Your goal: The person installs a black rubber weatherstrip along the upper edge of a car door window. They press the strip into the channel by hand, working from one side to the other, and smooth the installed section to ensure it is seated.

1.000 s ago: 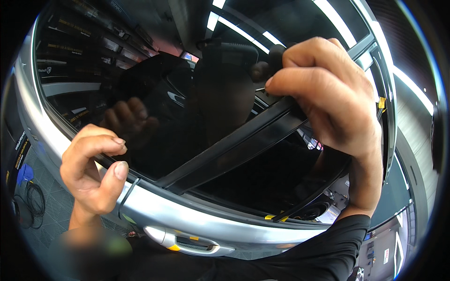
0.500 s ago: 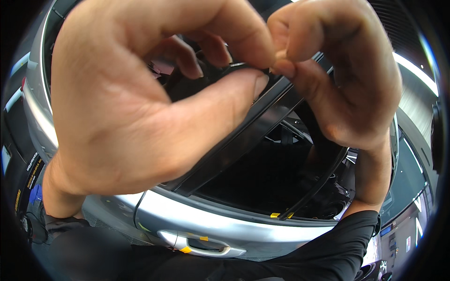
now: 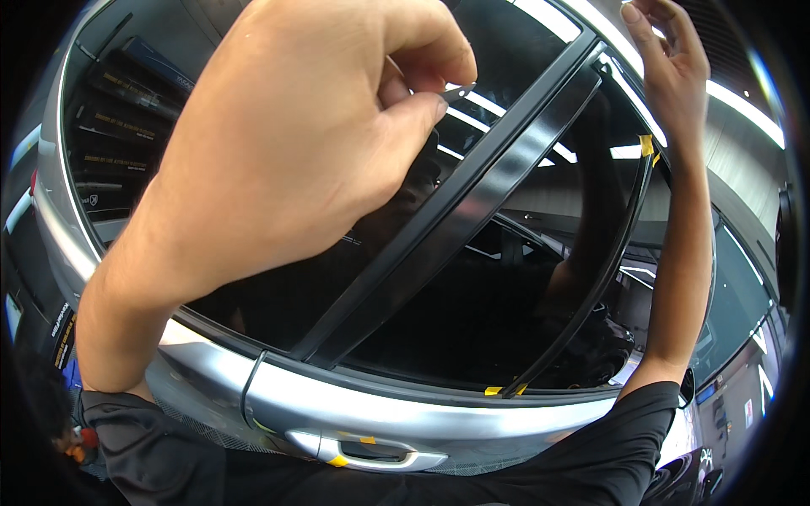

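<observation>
Near the top centre, my left hand (image 3: pixel 295 143) is closed, its thumb and fingers pinching a small thin grey metal blade (image 3: pixel 460 93) with a hole near its end. Most of the blade is hidden by the fingers. It hovers over the dark side window (image 3: pixel 278 312) of a silver car, left of the black door pillar (image 3: pixel 472 190). My right hand (image 3: pixel 675 63) is raised at the upper right by the roof edge, thumb and fingers apart, with nothing visible in it. The top frame edge cuts off some of its fingertips.
Yellow tape (image 3: pixel 646 146) marks the front window's upper edge, and more yellow tape (image 3: pixel 494 391) sits at its base. The silver door handle (image 3: pixel 405 460) carries yellow tape bits too. Boxes show reflected in the rear glass. Another dark car (image 3: pixel 742 287) stands at the right.
My hands were together at the fingertips and have parted. The right hand moved up and right toward the roof edge; the left drew back slightly, the blade now showing in its fingers.
</observation>
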Action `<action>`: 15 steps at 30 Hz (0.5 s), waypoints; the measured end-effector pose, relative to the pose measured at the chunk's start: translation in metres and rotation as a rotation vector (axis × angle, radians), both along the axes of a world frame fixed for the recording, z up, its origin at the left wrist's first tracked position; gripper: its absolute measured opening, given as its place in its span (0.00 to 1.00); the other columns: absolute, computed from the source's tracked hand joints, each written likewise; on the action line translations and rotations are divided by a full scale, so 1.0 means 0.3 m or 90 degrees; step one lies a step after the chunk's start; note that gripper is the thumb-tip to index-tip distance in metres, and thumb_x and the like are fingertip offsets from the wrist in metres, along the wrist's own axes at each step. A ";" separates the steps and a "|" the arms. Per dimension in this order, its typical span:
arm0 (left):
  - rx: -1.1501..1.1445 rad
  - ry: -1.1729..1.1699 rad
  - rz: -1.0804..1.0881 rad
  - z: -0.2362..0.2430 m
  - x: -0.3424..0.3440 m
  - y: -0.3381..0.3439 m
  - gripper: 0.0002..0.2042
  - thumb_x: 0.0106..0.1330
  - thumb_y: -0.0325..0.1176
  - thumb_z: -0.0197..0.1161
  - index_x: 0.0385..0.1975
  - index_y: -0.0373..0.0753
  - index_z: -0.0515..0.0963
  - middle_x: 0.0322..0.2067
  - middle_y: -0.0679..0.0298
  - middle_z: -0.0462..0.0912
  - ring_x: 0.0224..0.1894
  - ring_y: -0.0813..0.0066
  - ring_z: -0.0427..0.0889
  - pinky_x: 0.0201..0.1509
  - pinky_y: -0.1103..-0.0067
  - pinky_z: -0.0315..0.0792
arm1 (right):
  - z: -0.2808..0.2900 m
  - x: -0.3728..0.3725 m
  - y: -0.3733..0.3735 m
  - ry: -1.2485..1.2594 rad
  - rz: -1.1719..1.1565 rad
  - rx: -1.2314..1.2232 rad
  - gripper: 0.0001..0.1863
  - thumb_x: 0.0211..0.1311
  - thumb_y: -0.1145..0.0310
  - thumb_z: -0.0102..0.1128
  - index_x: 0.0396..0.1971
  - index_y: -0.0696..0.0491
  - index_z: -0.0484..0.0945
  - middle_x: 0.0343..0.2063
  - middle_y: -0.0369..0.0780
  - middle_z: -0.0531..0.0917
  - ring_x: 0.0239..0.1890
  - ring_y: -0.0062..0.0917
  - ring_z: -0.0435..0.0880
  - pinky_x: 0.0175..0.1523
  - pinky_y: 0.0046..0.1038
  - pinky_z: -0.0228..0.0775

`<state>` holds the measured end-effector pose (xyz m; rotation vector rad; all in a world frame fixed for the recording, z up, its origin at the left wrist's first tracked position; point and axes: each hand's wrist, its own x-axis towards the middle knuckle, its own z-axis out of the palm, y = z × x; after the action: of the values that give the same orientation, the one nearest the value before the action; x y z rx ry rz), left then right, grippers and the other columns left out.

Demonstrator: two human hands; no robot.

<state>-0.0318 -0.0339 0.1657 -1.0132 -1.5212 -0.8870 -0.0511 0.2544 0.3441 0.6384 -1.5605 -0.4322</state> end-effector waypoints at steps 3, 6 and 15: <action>0.007 -0.010 -0.088 0.032 -0.050 0.016 0.08 0.65 0.20 0.68 0.42 0.32 0.87 0.34 0.60 0.88 0.36 0.75 0.87 0.42 0.82 0.82 | -0.017 -0.083 0.047 0.048 -0.189 -0.042 0.12 0.69 0.74 0.57 0.49 0.61 0.80 0.43 0.51 0.86 0.45 0.39 0.87 0.52 0.39 0.79; -0.019 -0.014 -0.019 0.057 -0.025 0.030 0.07 0.64 0.21 0.64 0.39 0.31 0.87 0.34 0.54 0.88 0.37 0.65 0.88 0.45 0.74 0.82 | -0.051 -0.099 0.046 0.007 -0.332 -0.055 0.13 0.70 0.71 0.57 0.49 0.60 0.81 0.43 0.51 0.86 0.46 0.40 0.87 0.52 0.40 0.79; -0.104 -0.046 0.195 0.116 0.060 0.080 0.08 0.65 0.21 0.65 0.41 0.30 0.87 0.30 0.58 0.87 0.32 0.74 0.87 0.39 0.80 0.82 | -0.101 -0.051 0.001 -0.042 -0.449 -0.051 0.15 0.73 0.65 0.56 0.50 0.57 0.82 0.44 0.51 0.87 0.48 0.43 0.88 0.54 0.45 0.80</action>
<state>-0.0139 -0.0099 0.2006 -0.8391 -1.7755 -0.5958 -0.0663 0.2548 0.3137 0.0164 -1.8336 -0.8707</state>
